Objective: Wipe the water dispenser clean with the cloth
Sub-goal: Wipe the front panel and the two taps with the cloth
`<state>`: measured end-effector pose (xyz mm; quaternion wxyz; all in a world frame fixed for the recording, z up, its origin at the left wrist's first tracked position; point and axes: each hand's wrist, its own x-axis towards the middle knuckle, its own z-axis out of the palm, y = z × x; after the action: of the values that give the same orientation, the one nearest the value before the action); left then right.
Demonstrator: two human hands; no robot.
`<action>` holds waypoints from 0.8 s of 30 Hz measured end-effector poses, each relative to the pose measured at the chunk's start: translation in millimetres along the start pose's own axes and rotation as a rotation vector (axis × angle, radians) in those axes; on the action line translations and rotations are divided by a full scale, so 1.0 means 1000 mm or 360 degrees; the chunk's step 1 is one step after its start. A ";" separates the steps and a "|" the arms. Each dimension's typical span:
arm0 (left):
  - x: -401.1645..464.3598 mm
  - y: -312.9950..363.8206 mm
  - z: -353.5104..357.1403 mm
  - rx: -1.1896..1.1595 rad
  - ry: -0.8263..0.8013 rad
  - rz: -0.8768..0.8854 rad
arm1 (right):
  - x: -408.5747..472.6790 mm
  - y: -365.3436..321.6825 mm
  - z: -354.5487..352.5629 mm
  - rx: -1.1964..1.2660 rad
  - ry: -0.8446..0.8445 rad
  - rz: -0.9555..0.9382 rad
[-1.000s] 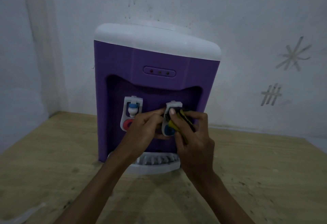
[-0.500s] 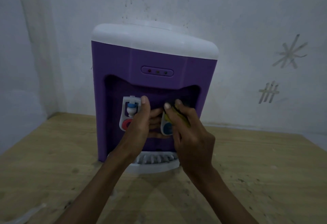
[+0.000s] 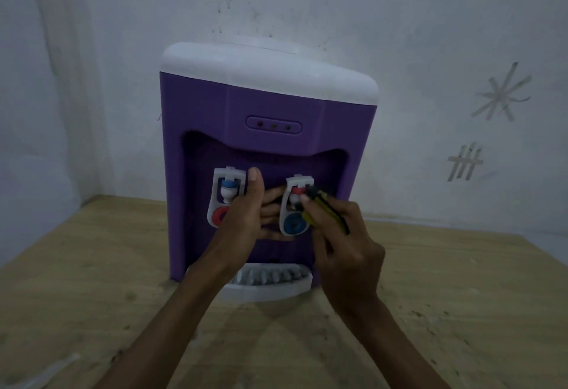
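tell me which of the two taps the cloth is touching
The right-hand tap, the one with the blue lever and red collar. The right hand holds the yellow cloth against its side; the red-levered tap only has the left hand beside it.

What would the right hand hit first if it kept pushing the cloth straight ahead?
Most likely the right tap: the right hand holds the cloth right beside its white housing, with the water dispenser recess wall behind. Depth is hard to judge.

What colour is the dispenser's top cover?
White, above a purple body; the top cover shows clearly in the head view.

Bare room (scratched wall (image 3: 430, 35), wooden table (image 3: 445, 312))
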<state>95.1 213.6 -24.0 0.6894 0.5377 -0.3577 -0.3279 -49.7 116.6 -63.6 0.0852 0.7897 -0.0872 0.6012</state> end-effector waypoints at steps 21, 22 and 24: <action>-0.010 0.003 0.006 0.0164 0.0071 0.0133 | -0.033 -0.021 0.007 0.0004 -0.0298 -0.0084; -0.011 0.002 0.007 0.0165 0.0060 0.0145 | -0.028 -0.021 0.005 0.0022 -0.0271 -0.0060; -0.013 0.002 0.006 0.0162 0.0065 0.0159 | -0.017 -0.021 0.003 0.0050 -0.0205 -0.0028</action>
<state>83.1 221.7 -22.6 0.6840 0.5600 -0.3862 -0.2635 -46.1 136.9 -81.3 0.0721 0.8288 -0.0761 0.5497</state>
